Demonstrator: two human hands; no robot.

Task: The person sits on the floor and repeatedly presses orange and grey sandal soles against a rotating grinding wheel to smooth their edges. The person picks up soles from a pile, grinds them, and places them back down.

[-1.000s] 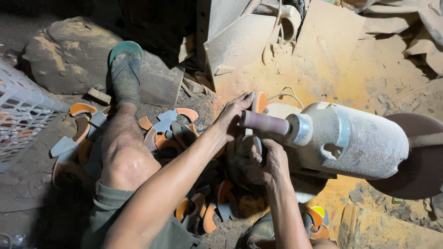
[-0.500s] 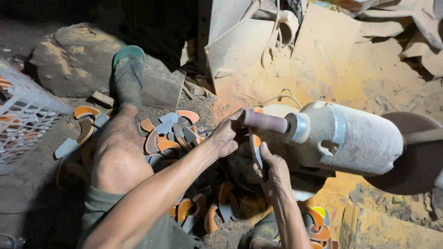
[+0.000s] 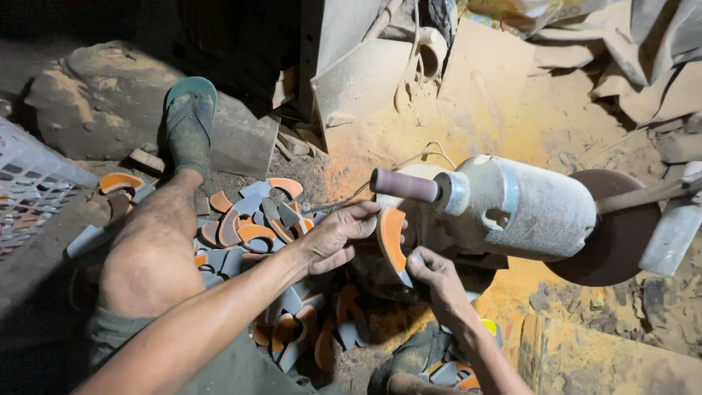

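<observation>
At the far left edge stands a white plastic basket (image 3: 29,183) with an open lattice wall, and beyond it a large dusty rock (image 3: 95,102) lies on the dirt floor (image 3: 44,263). Next comes the person's bare leg (image 3: 157,241), stretched forward, with a green sandal (image 3: 190,121) on the foot, its sole turned toward the camera. Around the leg and to its right lies a heap of curved pieces (image 3: 252,227), orange on one face and grey on the other, scattered over the floor and partly hidden under the forearm. The left hand (image 3: 336,238) reaches across from the lower left, its fingers closed on the upper edge of one orange curved piece (image 3: 393,238), which stands on edge just below the drum. The right hand (image 3: 435,274) comes up from the bottom of the view and pinches the lower tip of the same piece, so both hands grasp it between them. Just above the piece sits a small pinkish sanding drum (image 3: 406,186) on the left end of a dust-coated grey motor (image 3: 526,208); whether the piece touches the drum cannot be told. At the motor's right end a dark round disc (image 3: 621,241) shows behind it. The ground beneath and behind the motor is covered in orange dust (image 3: 497,110), and grey slabs (image 3: 643,66) lean in the upper right corner.
</observation>
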